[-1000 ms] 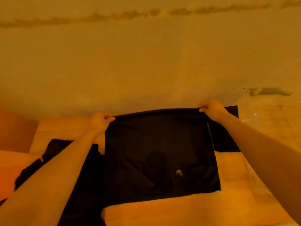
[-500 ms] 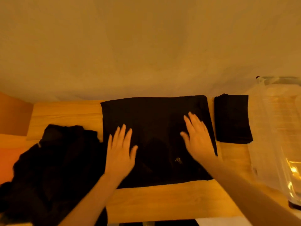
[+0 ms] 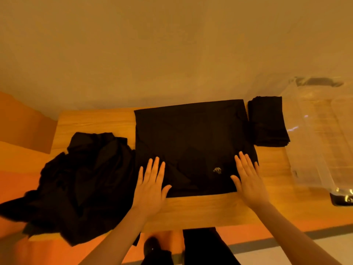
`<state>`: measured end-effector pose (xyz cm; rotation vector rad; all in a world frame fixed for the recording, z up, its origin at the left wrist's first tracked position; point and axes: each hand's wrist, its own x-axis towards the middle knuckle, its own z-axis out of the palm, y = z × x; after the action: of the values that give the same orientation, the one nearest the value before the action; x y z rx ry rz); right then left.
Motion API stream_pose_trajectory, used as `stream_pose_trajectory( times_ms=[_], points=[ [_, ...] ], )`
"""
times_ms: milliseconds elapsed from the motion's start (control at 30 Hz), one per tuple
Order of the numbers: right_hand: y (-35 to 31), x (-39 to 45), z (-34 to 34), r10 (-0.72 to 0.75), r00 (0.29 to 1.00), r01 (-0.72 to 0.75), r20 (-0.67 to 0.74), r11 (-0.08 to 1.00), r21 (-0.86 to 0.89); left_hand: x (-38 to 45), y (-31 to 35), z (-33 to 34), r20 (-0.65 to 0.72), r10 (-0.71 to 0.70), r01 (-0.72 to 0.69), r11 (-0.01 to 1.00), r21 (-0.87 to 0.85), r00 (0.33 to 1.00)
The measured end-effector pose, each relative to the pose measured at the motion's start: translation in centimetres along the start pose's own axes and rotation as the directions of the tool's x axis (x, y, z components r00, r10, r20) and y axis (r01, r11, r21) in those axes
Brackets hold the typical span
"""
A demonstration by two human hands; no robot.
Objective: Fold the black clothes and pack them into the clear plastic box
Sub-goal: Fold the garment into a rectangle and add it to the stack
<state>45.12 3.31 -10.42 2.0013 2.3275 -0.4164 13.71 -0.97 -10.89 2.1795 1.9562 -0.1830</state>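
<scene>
A black garment (image 3: pixel 191 138) lies flat as a rough rectangle on the wooden table (image 3: pixel 91 121), a small pale logo near its front right. My left hand (image 3: pixel 151 185) rests flat, fingers spread, on its front left corner. My right hand (image 3: pixel 248 178) lies flat on its front right corner. Neither hand grips anything. A smaller folded black piece (image 3: pixel 267 121) sits to the right of the garment. A heap of unfolded black clothes (image 3: pixel 80 180) lies at the left. The clear plastic box (image 3: pixel 315 131) stands at the far right.
A plain wall rises behind the table. The heap hangs over the table's front left edge. A dark latch or clip (image 3: pixel 342 197) shows at the box's near corner. My legs and a shoe (image 3: pixel 152 247) are below the front edge.
A second ago both hands held the garment's far edge. They laid it down, then slid flat over it toward the near edge, moving apart to the front corners.
</scene>
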Motion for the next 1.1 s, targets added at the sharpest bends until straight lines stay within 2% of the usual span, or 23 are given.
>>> stream_pose_trajectory(
  times_ms=[100, 200, 367, 500, 667, 800, 900, 1000, 1100],
  points=[
    [-0.4, -1.4, 0.4, -0.085, 0.993, 0.091, 0.084, 0.994, -0.066, -0.8, 0.1, 0.6, 0.043, 0.114, -0.115, 0.993, 0.03, 0.993],
    [0.2, -3.3, 1.6, -0.065, 0.987, 0.082, 0.148, 0.99, -0.117, -2.4, -0.4, 1.6, 0.069, 0.143, -0.146, 0.989, 0.037, 0.987],
    [0.6, -6.1, 1.7, -0.13, 0.985, 0.142, 0.111, 0.983, -0.116, -4.8, 0.2, 1.7, 0.077, 0.183, -0.184, 0.983, 0.009, 0.98],
    [0.9, -6.1, 1.7, -0.121, 0.988, 0.129, 0.096, 0.988, -0.082, -5.1, -0.8, 1.8, 0.044, 0.188, -0.189, 0.982, 0.027, 0.981],
    [1.2, -6.8, 2.4, -0.122, 0.982, 0.138, 0.146, 0.984, -0.109, -6.8, -1.3, 2.3, 0.121, 0.228, -0.231, 0.973, 0.012, 0.966],
    [2.0, -9.2, 2.6, -0.183, 0.959, 0.213, 0.218, 0.97, -0.119, -9.0, -1.9, 3.1, 0.136, 0.28, -0.285, 0.958, 0.023, 0.95],
    [3.0, -10.1, 2.4, -0.185, 0.952, 0.217, 0.242, 0.97, -0.11, -9.9, -2.8, 3.7, 0.055, 0.349, -0.351, 0.934, 0.057, 0.936],
    [3.0, -11.0, 2.4, -0.194, 0.966, 0.218, 0.172, 0.966, -0.135, -10.5, -3.6, 4.3, -0.027, 0.375, -0.374, 0.926, 0.049, 0.927],
    [3.2, -11.8, 2.9, -0.275, 0.961, 0.264, -0.015, 0.938, -0.224, -11.0, -3.8, 4.6, -0.142, 0.447, -0.444, 0.894, 0.056, 0.883]
  ],
)
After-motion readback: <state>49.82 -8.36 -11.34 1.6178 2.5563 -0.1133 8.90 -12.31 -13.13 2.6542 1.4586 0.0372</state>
